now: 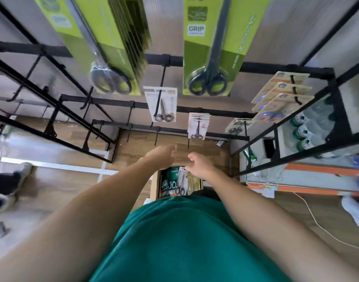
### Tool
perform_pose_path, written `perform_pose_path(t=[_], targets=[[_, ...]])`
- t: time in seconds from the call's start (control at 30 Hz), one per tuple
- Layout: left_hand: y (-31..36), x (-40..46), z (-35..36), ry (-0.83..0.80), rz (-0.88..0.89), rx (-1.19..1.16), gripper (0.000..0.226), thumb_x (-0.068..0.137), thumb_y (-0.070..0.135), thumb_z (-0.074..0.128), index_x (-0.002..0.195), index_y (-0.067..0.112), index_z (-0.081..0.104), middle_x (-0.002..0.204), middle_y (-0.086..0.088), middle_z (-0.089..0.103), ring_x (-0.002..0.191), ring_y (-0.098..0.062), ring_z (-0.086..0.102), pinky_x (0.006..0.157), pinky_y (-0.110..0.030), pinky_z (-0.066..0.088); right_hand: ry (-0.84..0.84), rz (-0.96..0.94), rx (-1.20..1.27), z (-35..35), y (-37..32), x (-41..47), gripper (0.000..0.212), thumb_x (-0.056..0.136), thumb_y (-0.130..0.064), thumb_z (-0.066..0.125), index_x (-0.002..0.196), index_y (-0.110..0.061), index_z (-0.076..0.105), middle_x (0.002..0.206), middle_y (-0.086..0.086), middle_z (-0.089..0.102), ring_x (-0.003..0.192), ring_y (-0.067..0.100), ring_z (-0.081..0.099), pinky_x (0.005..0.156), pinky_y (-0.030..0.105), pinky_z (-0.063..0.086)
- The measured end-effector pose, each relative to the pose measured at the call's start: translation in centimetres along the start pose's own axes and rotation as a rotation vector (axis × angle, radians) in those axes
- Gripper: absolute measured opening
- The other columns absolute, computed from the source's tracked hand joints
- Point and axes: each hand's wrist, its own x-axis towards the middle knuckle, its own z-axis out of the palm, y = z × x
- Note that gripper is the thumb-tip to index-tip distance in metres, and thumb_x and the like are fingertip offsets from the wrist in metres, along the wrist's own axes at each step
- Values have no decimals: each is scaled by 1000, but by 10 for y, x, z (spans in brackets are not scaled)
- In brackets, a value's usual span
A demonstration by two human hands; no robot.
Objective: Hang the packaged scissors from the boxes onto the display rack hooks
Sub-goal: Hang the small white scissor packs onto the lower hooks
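Observation:
I look straight down the black display rack (215, 109). Green-carded large scissors (207, 58) and a stack of similar packs (113, 47) hang on the upper hooks. Small white-carded scissors (161, 104) and another small stack (198, 126) hang lower, and tan-carded blue-handled scissors (282, 96) hang at the right. On the floor stands a cardboard box (155, 186) holding several packaged scissors (181, 182). My left hand (161, 157) and my right hand (199, 164) hover above the box with loosely curled fingers, holding nothing.
Empty black hooks (87, 102) line the rack's left side. A shelf with water bottles (308, 127) stands at the right, and a white cable (317, 222) trails over the wood floor. Other people's shoes (9, 180) show at the left and right (355, 212) edges.

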Motion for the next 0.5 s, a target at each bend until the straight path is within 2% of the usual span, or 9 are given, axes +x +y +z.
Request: perform_pose_path(t=[0.07,0.17,0.3,0.4,0.5], targets=[[-14,-6,6,-26,32,24,43,97,18,51,140,21,45,125,-7,62,97,-21,58,83,-34,53,27,29,7,10,-8,-12,51,97,-25,61,144,-13,45,146,6,50,131,24,50,104,32,40],[-32,-12,14,-61,134,92,45,97,20,52,142,20,44,133,-8,58,112,-25,59,90,-36,51,67,106,60,33,-18,-28,53,98,-33,60,145,-15,44,149,6,48,132,24,50,103,33,41],[-53,-16,32,-139,238,206,54,97,30,48,149,28,32,144,-8,50,124,-30,53,95,-41,50,143,199,63,63,-31,-56,50,99,-38,58,141,-12,48,139,9,55,119,25,57,87,32,46],[-61,-22,45,-154,326,310,52,97,35,47,146,26,35,143,-8,50,122,-29,54,91,-41,52,144,247,54,85,-36,-76,47,99,-28,57,139,-6,48,141,15,52,120,31,56,97,41,48],[-68,-36,56,-167,362,342,40,95,32,46,133,20,46,129,-9,58,110,-30,59,80,-37,51,158,310,101,110,-39,-94,46,99,-26,57,140,-7,47,145,15,48,120,32,57,97,44,48]])
